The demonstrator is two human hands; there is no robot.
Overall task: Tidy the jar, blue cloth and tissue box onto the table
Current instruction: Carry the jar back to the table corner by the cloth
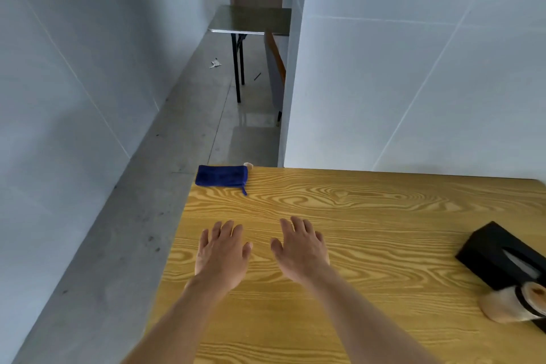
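A folded blue cloth point(221, 176) lies at the far left corner of the yellow wood-grain table point(369, 230). At the right edge sits a black tissue box point(502, 257), and a jar point(514, 301) with a pale body lies on its side just in front of it, touching or nearly touching the box. My left hand point(223, 254) and my right hand point(301, 251) hover side by side over the table's left-middle part, palms down, fingers spread, holding nothing. Both are well short of the cloth and far left of the box and jar.
A small pale object point(248, 165) peeks out behind the cloth at the table's far edge. A white wall point(413, 68) stands right behind the table. Left of the table runs a grey concrete floor point(133, 230), with a folding table point(251, 21) farther down the corridor.
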